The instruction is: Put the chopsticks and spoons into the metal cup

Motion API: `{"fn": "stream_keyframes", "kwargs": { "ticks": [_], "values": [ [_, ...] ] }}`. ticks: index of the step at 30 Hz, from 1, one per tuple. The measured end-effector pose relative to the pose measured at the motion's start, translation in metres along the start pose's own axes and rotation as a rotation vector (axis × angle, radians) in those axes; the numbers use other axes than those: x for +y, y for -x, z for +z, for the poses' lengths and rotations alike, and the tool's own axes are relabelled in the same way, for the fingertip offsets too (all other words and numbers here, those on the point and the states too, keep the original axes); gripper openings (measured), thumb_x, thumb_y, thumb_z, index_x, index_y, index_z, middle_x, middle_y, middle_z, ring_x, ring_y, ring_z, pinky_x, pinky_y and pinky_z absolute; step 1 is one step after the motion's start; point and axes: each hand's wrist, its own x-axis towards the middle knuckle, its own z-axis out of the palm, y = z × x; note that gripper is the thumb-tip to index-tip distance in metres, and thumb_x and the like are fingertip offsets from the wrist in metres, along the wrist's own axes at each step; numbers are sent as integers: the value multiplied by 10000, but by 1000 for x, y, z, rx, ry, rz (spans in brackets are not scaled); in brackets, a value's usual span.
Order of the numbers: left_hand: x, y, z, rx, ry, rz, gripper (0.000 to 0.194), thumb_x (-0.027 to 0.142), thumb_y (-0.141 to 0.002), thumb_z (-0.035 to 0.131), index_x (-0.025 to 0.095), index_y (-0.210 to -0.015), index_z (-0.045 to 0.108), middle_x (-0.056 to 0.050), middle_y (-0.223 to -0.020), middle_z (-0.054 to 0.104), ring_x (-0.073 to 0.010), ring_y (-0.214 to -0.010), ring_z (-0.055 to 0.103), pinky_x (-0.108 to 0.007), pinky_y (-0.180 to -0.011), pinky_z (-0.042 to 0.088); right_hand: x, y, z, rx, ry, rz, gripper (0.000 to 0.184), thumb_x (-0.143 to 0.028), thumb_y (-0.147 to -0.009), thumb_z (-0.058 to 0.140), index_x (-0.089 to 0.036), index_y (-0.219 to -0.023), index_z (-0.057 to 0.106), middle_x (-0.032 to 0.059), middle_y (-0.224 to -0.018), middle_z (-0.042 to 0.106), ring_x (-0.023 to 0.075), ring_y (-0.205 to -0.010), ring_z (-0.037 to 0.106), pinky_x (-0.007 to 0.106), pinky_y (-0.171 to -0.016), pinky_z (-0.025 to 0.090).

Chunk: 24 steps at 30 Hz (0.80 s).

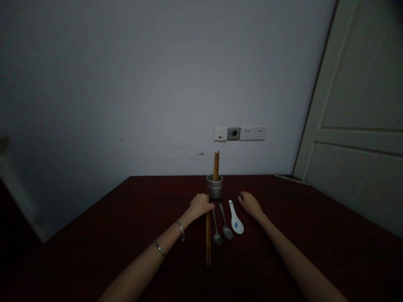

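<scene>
My left hand [199, 205] is closed at the upper end of a pair of wooden chopsticks [208, 241], its thumb lying across them. The chopsticks lie lengthwise on the dark red table. Just right of the thumb is the handle end of a long metal spoon [217, 238]. A second metal spoon [227, 232] lies beside it, then a white soup spoon [236, 225] with a blue mark in its bowl. My right hand [251, 204] rests on the table right of the white spoon, loosely curled with a gap at the thumb, and nothing shows in it.
Behind the spoons a metal cup [214, 191] stands upright on the table [157, 201], with several chopsticks [216, 165] in it. Sockets [252, 133] are set in the wall behind. A pale door [359, 126] stands at the right.
</scene>
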Motion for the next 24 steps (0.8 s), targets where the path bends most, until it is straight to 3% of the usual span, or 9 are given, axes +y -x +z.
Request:
{"fn": "stream_keyframes", "kwargs": {
  "ticks": [4, 8, 11, 14, 16, 20, 24],
  "values": [
    [6, -5, -24, 132, 9, 23, 280, 331, -678, 549, 99, -754, 686, -153, -729, 666, -218, -660, 631, -248, -532, 405, 2, -2, -1, -17, -46, 21, 335, -242, -872, 361, -99, -1000, 636, 150, -1061, 637, 209, -995, 584, 252, -844, 393],
    [16, -7, -56, 261, 98, 85, 202, 280, -673, 553, 118, -600, 649, -83, -542, 593, -150, -524, 547, -235, -494, 336, 9, -12, -10, -94, -200, 31, 338, -255, -845, 398, -100, -1007, 651, 147, -1051, 650, 215, -994, 596, 270, -848, 407],
    [23, -6, -79, 353, 169, 103, 215, 280, -671, 561, 131, -522, 602, -23, -448, 508, -109, -454, 455, -230, -472, 279, 11, -22, -29, -115, -369, -15, 305, -245, -801, 453, -112, -954, 681, 124, -1011, 673, 213, -965, 609, 279, -851, 418],
    [30, -6, -96, 463, 180, 103, 232, 308, -675, 558, 132, -525, 585, 0, -461, 490, -99, -453, 422, -233, -479, 260, 0, -29, -57, -143, -606, -39, 281, -299, -770, 511, -107, -852, 700, 104, -843, 703, 213, -818, 641, 305, -777, 466],
    [35, -7, -102, 521, 181, 124, 227, 309, -683, 550, 134, -542, 584, 2, -484, 500, -99, -468, 420, -235, -491, 260, -15, -28, -79, -196, -834, -21, 310, -356, -762, 543, -95, -840, 691, 99, -760, 700, 205, -740, 649, 313, -716, 493],
    [42, -11, -102, 576, 203, 172, 214, 302, -696, 537, 144, -556, 573, 6, -501, 507, -98, -477, 412, -234, -502, 262, -53, -11, -119, -380, -1242, -67, 367, -383, -709, 651, -125, -969, 657, 118, -925, 693, 194, -843, 652, 323, -781, 501],
    [45, -12, -94, 578, 243, 197, 213, 307, -705, 530, 147, -569, 564, 13, -513, 507, -94, -482, 409, -224, -505, 267, -86, 7, -139, -535, -1286, -163, 482, -328, -623, 743, -135, -1047, 622, 108, -970, 682, 188, -876, 640, 344, -817, 492]
  ]
}}
